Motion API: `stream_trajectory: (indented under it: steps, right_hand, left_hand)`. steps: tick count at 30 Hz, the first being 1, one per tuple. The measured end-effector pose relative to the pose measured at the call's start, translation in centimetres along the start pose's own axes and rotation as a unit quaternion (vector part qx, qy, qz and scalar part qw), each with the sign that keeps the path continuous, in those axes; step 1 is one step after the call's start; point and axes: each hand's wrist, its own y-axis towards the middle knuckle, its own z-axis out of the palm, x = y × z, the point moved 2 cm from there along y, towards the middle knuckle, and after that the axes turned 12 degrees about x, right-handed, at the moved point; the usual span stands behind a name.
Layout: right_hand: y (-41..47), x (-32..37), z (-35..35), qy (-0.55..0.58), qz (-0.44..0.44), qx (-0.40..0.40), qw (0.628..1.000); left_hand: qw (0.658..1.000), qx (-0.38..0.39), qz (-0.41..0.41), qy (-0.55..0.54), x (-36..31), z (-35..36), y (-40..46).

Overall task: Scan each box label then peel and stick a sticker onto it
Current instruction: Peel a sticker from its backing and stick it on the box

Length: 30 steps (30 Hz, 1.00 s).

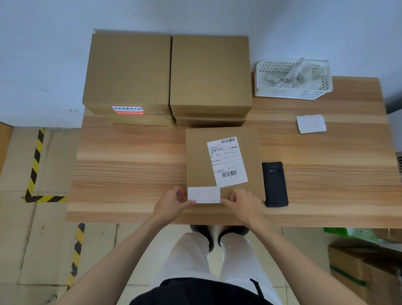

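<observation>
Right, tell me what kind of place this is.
Probably a packing or dispatch station in a small warehouse: stacked cardboard boxes on a wooden table, a box with a barcoded shipping label, a handheld scanner, hazard tape on the floor.

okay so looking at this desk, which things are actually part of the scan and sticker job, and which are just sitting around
Part of the job:
- box with its shipping label
- sticker, pinched by the left hand and right hand
- black handheld scanner
- pile of stickers
- stacked boxes

Lying about:
- white basket of crumpled wrapping
- cartons on the floor
</observation>
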Motion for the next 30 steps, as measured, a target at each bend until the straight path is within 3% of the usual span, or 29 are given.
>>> stream_trajectory:
  steps: [5,10,12,15,20,27,30]
  right_hand:
    - [0.5,-1.6,-0.9,0.088,-0.029,0.001,0.996]
    - [1.4,-2.8,-4.2,0.094,0.013,-0.179,0.979]
    - [2.2,-3.5,-5.2,0.092,0.043,-0.206,0.973]
    - [4.0,-4.8,-5.4,0.185,0.045,-0.123,0.974]
    - [5.2,-5.4,-4.5,0.392,-0.006,0.000,0.920]
    - [2.4,-5.6,-5.3,0.384,-0.042,-0.076,0.919]
    - [-0.4,-6.8,-7.0,0.412,-0.064,-0.131,0.899]
  left_hand:
    - [1.000,0.003,0.009,-0.028,0.1,-0.5,0.3]
    - [0.992,0.010,0.039,-0.118,-1.8,-1.6,1.0]
    - [0.989,0.017,0.034,-0.144,-2.7,-1.9,1.4]
    - [0.980,0.040,0.025,-0.192,-3.4,-1.9,2.5]
    - [0.970,0.057,0.058,-0.230,-4.6,-1.2,3.1]
    - [0.978,0.019,0.110,-0.174,-6.7,-1.8,0.9]
    - [0.980,0.013,0.137,-0.146,-9.9,-1.7,-0.3]
